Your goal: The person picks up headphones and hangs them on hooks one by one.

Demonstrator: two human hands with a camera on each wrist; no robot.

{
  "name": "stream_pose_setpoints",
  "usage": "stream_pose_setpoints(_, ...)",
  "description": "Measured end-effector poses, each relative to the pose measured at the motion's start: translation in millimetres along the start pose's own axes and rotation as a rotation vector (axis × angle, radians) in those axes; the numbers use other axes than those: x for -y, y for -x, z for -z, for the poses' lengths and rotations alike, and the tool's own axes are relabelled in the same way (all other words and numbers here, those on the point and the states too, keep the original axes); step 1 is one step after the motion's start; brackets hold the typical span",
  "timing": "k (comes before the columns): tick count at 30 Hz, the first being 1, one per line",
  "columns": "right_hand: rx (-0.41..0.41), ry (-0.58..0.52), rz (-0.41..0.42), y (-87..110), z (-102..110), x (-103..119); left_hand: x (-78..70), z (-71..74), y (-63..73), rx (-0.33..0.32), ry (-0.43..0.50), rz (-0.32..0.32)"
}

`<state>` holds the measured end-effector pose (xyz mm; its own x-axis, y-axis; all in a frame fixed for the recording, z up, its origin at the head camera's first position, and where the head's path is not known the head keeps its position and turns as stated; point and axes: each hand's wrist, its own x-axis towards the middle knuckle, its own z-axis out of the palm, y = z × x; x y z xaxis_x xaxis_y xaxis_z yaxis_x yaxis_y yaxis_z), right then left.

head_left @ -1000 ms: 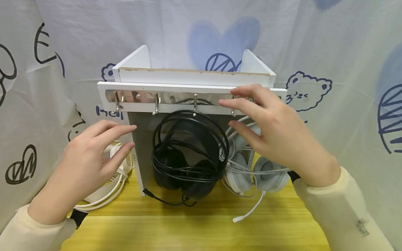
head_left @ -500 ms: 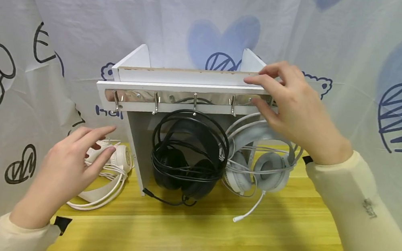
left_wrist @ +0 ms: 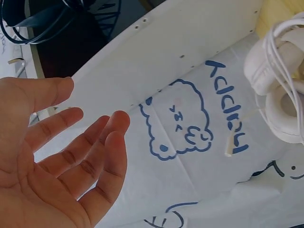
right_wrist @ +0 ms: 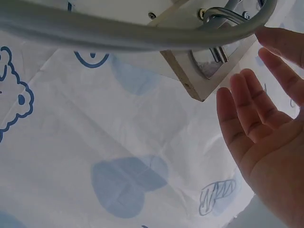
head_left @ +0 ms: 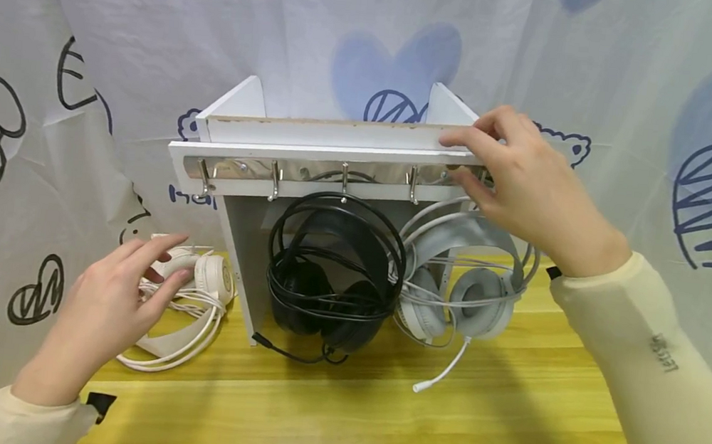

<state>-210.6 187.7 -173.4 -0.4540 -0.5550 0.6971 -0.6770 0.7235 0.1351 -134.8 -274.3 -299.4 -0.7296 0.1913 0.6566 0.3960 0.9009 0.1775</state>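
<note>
My right hand is at the right end of the hook rail. Its fingers are relaxed over the rail's top, and the thumb is near the grey-white headset that hangs there. In the right wrist view a pale band runs past a metal hook close to the fingertips; whether they touch is unclear. My left hand hovers with loose, spread fingers and holds nothing. Beyond it a white headset lies on the table with its cable coiled. A black headset hangs from the middle hook.
The hook rail is fixed to the front of a white shelf unit on a yellow wooden table. A patterned cloth surrounds it. The grey-white headset's microphone sticks out towards the front.
My right hand has moved right and up along the rail, uncovering more of the grey-white headset. My left hand has drawn back to the left and down. The headsets hang as before.
</note>
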Motion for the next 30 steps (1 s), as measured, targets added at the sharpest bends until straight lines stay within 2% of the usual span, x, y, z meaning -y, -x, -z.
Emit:
stream_pose_setpoints(10, 0.097, 0.009, 0.058, -5.9, 14.0, -6.0, 10.3, -7.7, 3.2, 0.032, -0.006, 0.008)
stream_pose_setpoints(18, 0.170, 0.031, 0.123, -24.3, 29.2, -13.9, 15.6, -11.8, 5.7, 0.065, 0.000, 0.016)
stream_pose_setpoints(25, 0.229, 0.034, 0.108, -33.2, 30.1, -17.0, 19.5, -17.6, 7.9, 0.064, -0.012, 0.000)
stream_pose_setpoints(30, 0.234, 0.020, 0.095, -33.6, 29.6, -16.7, 22.5, -19.1, 8.5, 0.101, -0.009, 0.022)
